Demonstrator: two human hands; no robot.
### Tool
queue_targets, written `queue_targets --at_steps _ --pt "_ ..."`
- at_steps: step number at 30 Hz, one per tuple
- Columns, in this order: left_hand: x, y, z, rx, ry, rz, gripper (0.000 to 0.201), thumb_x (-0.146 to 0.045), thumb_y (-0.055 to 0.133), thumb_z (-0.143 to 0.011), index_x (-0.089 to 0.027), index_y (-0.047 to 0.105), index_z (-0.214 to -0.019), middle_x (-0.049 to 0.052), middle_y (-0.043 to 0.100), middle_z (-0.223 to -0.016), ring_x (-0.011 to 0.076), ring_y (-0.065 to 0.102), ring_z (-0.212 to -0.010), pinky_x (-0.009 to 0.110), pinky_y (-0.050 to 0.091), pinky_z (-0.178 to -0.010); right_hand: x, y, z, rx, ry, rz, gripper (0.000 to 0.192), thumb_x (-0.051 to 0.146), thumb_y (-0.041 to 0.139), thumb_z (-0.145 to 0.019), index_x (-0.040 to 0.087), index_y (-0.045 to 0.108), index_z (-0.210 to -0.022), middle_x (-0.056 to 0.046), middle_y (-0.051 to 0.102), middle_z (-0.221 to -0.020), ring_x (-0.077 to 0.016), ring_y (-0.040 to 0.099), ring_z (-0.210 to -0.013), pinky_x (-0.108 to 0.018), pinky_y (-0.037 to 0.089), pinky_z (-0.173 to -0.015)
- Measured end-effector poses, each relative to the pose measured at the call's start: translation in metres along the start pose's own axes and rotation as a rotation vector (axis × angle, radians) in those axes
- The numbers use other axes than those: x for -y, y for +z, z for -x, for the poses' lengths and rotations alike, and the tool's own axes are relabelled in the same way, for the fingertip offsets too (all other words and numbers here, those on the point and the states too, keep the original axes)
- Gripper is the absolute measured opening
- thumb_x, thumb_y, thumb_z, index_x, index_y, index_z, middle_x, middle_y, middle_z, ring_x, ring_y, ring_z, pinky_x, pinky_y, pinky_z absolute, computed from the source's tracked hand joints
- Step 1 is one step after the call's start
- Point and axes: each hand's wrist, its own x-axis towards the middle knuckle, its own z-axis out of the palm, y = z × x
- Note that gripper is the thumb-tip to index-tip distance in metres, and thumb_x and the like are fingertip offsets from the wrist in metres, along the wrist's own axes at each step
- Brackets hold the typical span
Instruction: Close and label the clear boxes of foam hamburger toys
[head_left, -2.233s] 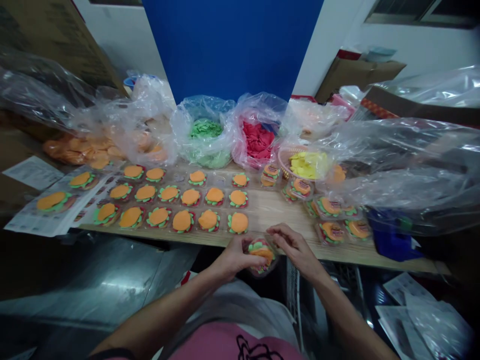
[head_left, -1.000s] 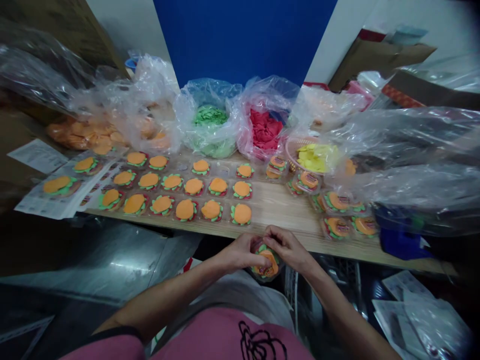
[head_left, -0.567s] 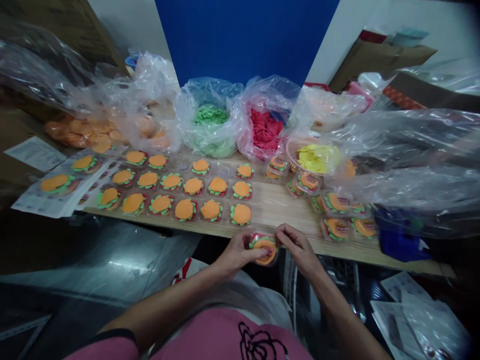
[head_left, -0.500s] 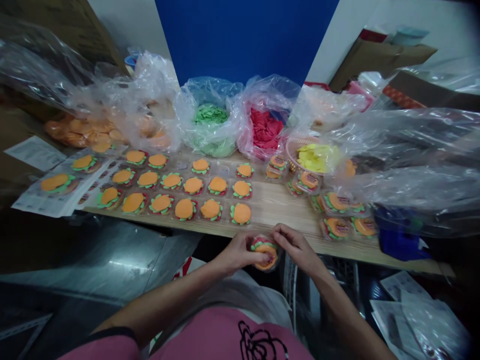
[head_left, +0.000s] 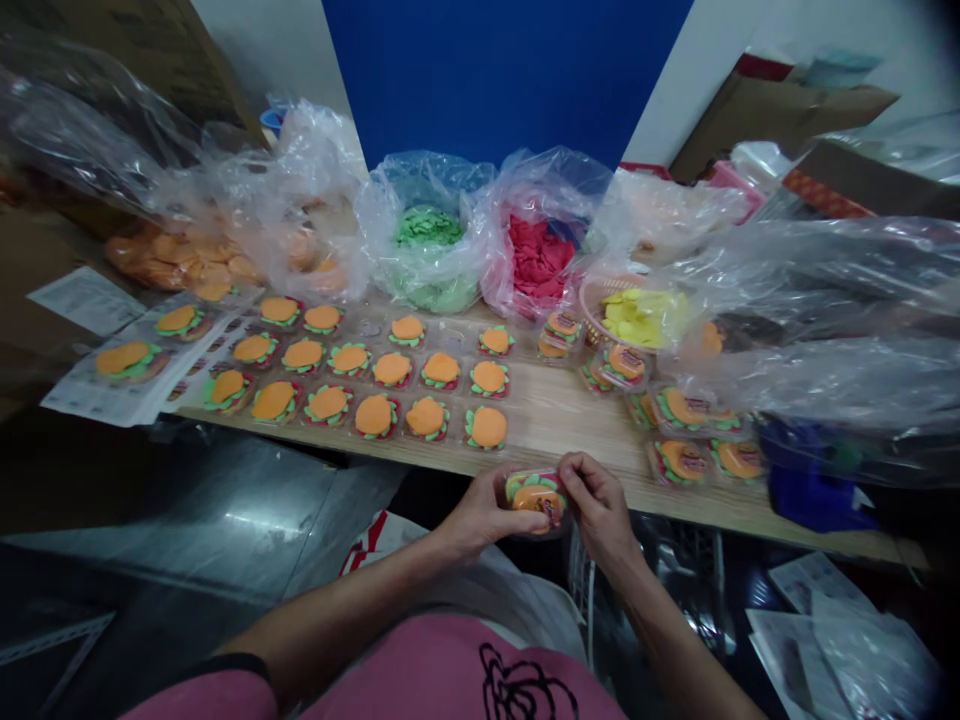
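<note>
Just off the table's front edge, a small clear plastic box with a toy burger inside (head_left: 534,497) is held between both hands. The burger shows an orange bun, green frills and a printed label on the lid. My left hand (head_left: 484,510) grips the box from the left, thumb across its front. At the upper right corner of the box, my right hand (head_left: 598,505) pinches the edge with thumb and fingers. Several toy burgers (head_left: 376,415) in clear trays stand in rows on the table (head_left: 562,410), without labels.
Labelled boxed burgers (head_left: 681,460) are stacked at the right, beside a blue bin (head_left: 802,485). Behind the rows stand plastic bags of green pieces (head_left: 429,228) and red pieces (head_left: 538,258), and a basket (head_left: 592,300) of yellow pieces. Label sheets (head_left: 112,395) lie at left.
The box has turned in my hands, so its label and front face show more. My right hand has come onto its right corner. The whole view has shifted slightly.
</note>
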Motion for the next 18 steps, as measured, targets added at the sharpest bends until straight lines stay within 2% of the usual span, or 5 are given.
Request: queue_targets --at_steps 3,6,9,12,18 --pt "0.001 0.001 0.001 -0.001 0.040 -0.001 0.045 -0.023 0.073 -0.056 -0.012 0.059 -0.098 0.004 0.062 -0.085 0.0136 0.056 -0.074 0.026 0.043 -0.071 0.005 -0.006 -0.002 0.071 0.003 0.025 0.020 0.032 0.049 -0.083 0.019 0.047 -0.069 0.003 0.041 -0.063 -0.0110 0.038 -0.059 -0.023 0.032 -0.055" --pt "-0.005 -0.002 0.000 0.039 0.000 -0.205 0.037 -0.023 0.074 -0.053 -0.010 0.061 -0.085 0.002 0.060 -0.074 0.0123 0.053 -0.067 0.023 0.041 -0.063 0.018 -0.011 -0.007 0.281 -0.008 0.169 0.017 0.030 0.050 -0.082 0.018 0.049 -0.070 0.002 0.044 -0.064 -0.0116 0.040 -0.061 -0.023 0.032 -0.055" --pt "-0.011 -0.006 -0.001 0.079 -0.038 -0.351 0.032 -0.022 0.075 -0.049 -0.010 0.060 -0.074 -0.001 0.057 -0.066 0.0106 0.050 -0.062 0.021 0.038 -0.057 0.027 -0.010 -0.008 0.380 -0.044 0.283 0.016 0.027 0.051 -0.080 0.018 0.048 -0.067 0.003 0.045 -0.061 -0.0114 0.041 -0.059 -0.023 0.032 -0.054" --pt "-0.012 -0.007 -0.003 0.084 -0.066 -0.345 0.029 -0.022 0.075 -0.049 -0.010 0.057 -0.069 -0.003 0.054 -0.062 0.0084 0.047 -0.057 0.020 0.036 -0.053 0.022 -0.005 -0.003 0.322 -0.068 0.323 0.017 0.026 0.049 -0.080 0.018 0.046 -0.065 0.003 0.044 -0.061 -0.0115 0.041 -0.059 -0.023 0.032 -0.055" --pt "-0.002 -0.005 -0.001 -0.109 0.004 -0.218 0.041 -0.028 0.078 -0.048 -0.012 0.056 -0.079 -0.001 0.056 -0.069 0.0108 0.052 -0.064 0.021 0.038 -0.058 -0.001 0.001 0.007 0.022 0.018 0.130 0.022 0.034 0.049 -0.082 0.019 0.046 -0.066 0.003 0.040 -0.059 -0.0109 0.037 -0.055 -0.022 0.032 -0.051"
